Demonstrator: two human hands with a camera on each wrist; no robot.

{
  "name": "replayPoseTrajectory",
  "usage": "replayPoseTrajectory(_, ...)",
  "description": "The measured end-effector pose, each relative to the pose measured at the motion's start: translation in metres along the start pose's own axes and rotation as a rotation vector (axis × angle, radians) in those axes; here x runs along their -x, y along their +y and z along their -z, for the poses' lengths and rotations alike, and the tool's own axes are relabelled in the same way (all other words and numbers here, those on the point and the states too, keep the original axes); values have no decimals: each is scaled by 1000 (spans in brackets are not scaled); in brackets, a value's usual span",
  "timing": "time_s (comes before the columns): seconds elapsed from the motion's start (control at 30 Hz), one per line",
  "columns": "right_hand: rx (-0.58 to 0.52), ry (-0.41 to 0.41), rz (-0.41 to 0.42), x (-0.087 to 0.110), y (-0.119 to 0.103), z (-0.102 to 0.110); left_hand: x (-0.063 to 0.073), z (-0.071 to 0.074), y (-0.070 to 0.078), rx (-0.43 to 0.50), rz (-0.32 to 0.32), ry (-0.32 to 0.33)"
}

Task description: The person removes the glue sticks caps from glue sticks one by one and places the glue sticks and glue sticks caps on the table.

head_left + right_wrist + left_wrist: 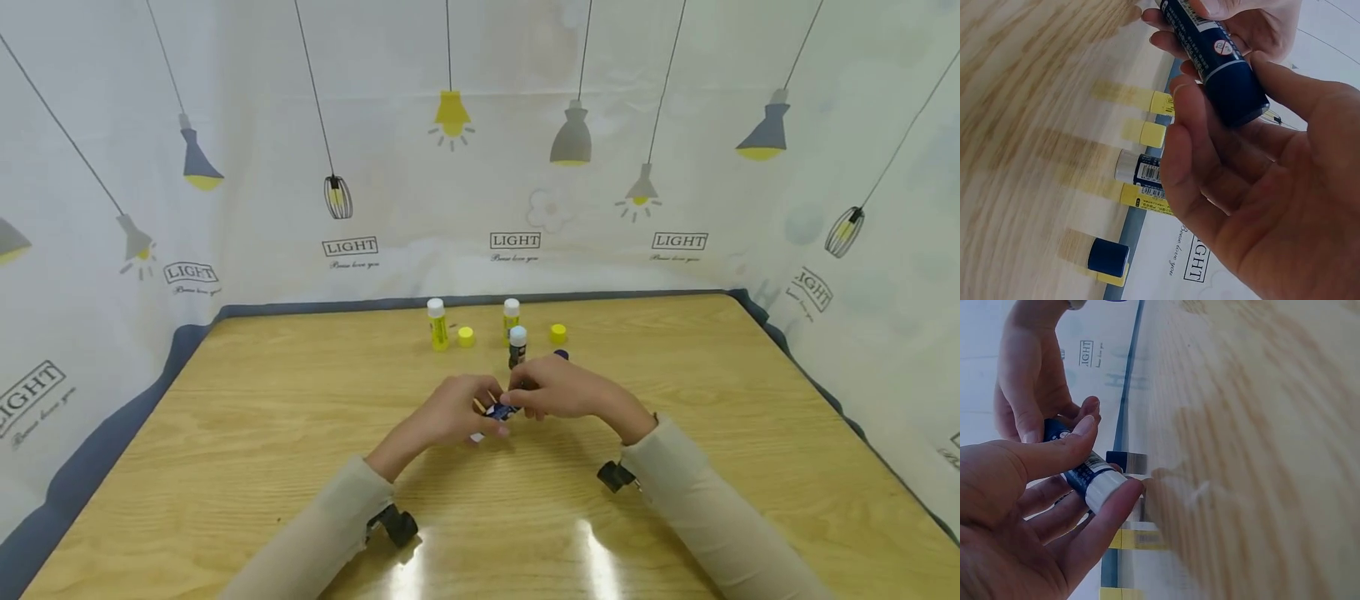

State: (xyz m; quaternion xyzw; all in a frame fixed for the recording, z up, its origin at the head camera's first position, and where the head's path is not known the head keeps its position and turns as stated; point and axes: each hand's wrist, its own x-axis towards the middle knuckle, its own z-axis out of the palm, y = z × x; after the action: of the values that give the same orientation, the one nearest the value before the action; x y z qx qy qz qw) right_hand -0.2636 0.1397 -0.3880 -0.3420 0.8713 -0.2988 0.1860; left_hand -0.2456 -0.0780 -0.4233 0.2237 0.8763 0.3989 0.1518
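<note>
My left hand (453, 408) holds a dark blue glue stick (501, 411) over the middle of the table, thumb on one side and fingers on the other. Its white base (1105, 489) points down toward the left palm side. At the other end, the dark blue cap (1235, 94) is still on the stick, and the thumb and fingers of my right hand (566, 387) pinch it. Just beyond the hands stands another dark blue glue stick (517, 346), with a loose dark blue cap (1109, 257) to its right.
Farther back are two upright yellow glue sticks, one at left (438, 327) and one partly behind the blue stick (511, 310). Beside them lie a left yellow cap (466, 337) and a right yellow cap (558, 333). A printed curtain (412, 250) borders the wooden table (262, 400).
</note>
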Motion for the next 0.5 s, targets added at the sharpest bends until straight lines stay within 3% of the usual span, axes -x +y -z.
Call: replayPoseTrajectory(0.5, -11, -58, -80, 2, 1, 0, -1, -1, -1, 81, 22, -29)
